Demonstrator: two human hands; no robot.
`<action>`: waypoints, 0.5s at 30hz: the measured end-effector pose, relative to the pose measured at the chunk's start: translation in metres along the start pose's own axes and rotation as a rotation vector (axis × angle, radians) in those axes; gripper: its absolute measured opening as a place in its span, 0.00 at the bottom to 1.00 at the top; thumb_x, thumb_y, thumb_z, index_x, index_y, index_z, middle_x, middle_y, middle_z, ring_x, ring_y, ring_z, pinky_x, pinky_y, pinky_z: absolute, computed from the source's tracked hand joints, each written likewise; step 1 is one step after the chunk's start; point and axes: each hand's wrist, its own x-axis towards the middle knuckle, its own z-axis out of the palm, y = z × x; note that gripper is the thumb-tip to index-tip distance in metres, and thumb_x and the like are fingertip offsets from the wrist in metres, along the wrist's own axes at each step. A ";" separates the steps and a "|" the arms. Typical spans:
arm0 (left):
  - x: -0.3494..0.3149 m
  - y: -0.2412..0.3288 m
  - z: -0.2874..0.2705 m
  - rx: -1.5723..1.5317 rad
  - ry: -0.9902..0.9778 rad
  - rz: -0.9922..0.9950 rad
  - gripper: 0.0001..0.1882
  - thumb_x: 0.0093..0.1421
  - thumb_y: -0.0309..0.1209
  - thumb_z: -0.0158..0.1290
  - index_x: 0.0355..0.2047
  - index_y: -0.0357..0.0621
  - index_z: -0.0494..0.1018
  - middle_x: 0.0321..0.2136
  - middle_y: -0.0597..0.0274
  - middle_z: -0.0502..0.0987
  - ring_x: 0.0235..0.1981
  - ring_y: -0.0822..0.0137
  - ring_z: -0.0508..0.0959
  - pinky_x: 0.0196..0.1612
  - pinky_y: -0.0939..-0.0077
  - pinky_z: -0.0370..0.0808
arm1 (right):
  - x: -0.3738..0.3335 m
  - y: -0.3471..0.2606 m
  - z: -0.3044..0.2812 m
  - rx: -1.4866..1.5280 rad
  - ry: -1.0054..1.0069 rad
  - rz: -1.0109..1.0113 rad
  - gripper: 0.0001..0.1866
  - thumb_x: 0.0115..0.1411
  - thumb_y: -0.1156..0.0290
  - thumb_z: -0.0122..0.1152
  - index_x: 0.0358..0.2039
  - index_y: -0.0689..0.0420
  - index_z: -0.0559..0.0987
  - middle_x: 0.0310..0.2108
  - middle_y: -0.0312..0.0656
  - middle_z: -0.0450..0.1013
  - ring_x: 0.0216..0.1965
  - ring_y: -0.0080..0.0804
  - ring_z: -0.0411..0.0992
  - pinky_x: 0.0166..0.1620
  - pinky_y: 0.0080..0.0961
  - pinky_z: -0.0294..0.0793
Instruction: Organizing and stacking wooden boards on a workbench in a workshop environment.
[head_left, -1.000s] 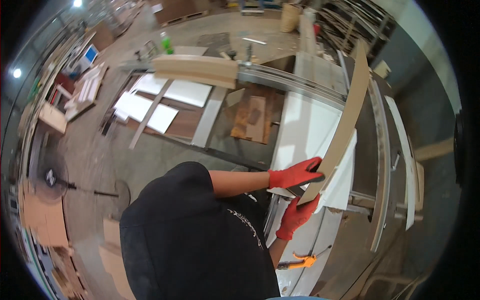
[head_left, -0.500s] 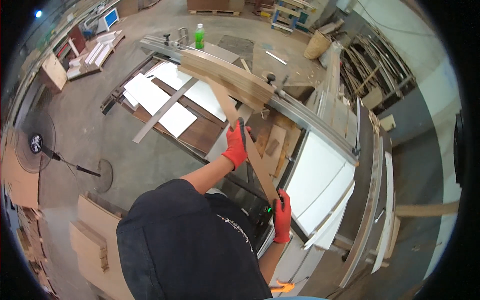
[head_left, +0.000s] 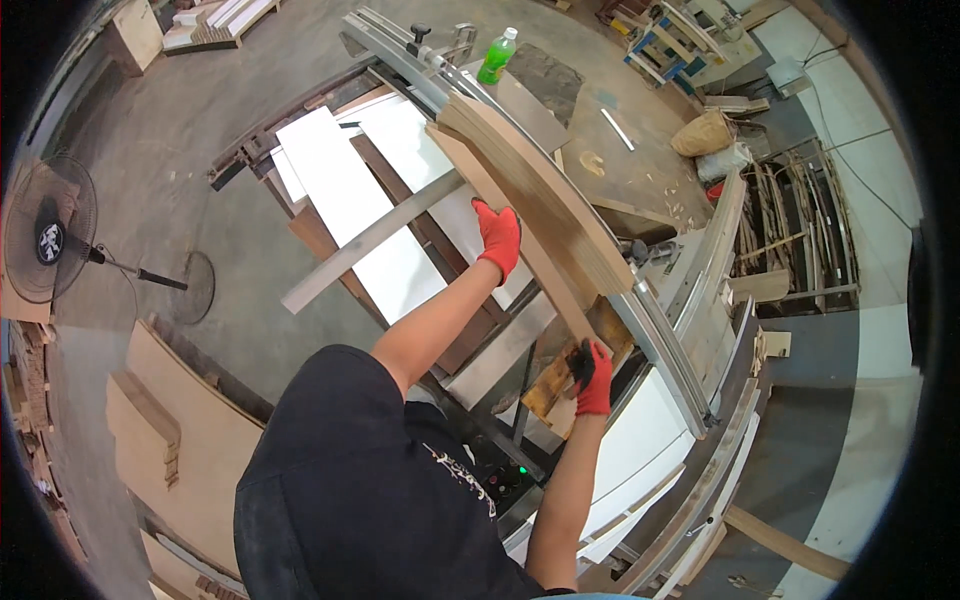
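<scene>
A long, light-brown wooden strip [head_left: 545,268] lies alongside a stack of similar strips [head_left: 530,180] on the machine table. My left hand [head_left: 498,242], in a red glove, grips the strip's near edge around mid-length; some fingers are hidden by the glove and the wood. At the strip's right end, my right hand [head_left: 593,380], in a red glove with dark fingertips, is closed on it. A long metal rail [head_left: 650,335] runs behind the stack. A narrow grey bar [head_left: 375,240] extends left from the far part of the strips.
White panels [head_left: 345,190] and dark brown boards lie left of my hands. A green bottle [head_left: 495,60] stands beyond the rail. At the left are a standing fan [head_left: 50,240] and large boards [head_left: 190,420]. Scrap wood fills a rack [head_left: 800,220] at the right.
Both hands have carried the strip forward and rightward against the stack, from an angled position to nearly parallel with it. My view has also shifted.
</scene>
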 end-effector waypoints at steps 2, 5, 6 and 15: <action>0.017 0.000 0.003 -0.045 -0.111 -0.102 0.41 0.63 0.31 0.49 0.72 0.33 0.44 0.55 0.49 0.69 0.50 0.58 0.71 0.55 0.68 0.70 | 0.038 -0.002 0.000 -0.017 -0.001 0.001 0.09 0.68 0.65 0.64 0.41 0.58 0.78 0.31 0.40 0.76 0.30 0.31 0.76 0.35 0.30 0.79; 0.006 0.035 0.012 -0.105 -0.290 -0.115 0.47 0.62 0.34 0.50 0.74 0.30 0.40 0.69 0.34 0.57 0.67 0.44 0.63 0.68 0.60 0.62 | 0.067 0.002 0.001 -0.029 0.223 -0.009 0.11 0.68 0.63 0.64 0.40 0.58 0.77 0.29 0.38 0.75 0.29 0.30 0.74 0.35 0.31 0.79; -0.002 0.049 0.020 0.161 -0.291 -0.217 0.48 0.61 0.36 0.52 0.75 0.34 0.40 0.70 0.31 0.52 0.69 0.41 0.60 0.68 0.56 0.62 | 0.075 0.001 -0.012 -0.010 0.213 -0.001 0.12 0.68 0.63 0.64 0.42 0.58 0.77 0.31 0.39 0.75 0.29 0.31 0.74 0.36 0.32 0.79; 0.014 0.044 0.045 0.363 -0.250 -0.329 0.59 0.59 0.50 0.59 0.76 0.40 0.32 0.74 0.28 0.33 0.76 0.39 0.41 0.75 0.51 0.45 | 0.120 0.033 -0.016 -0.107 0.301 0.014 0.09 0.67 0.59 0.62 0.35 0.50 0.78 0.27 0.32 0.70 0.28 0.23 0.71 0.31 0.24 0.71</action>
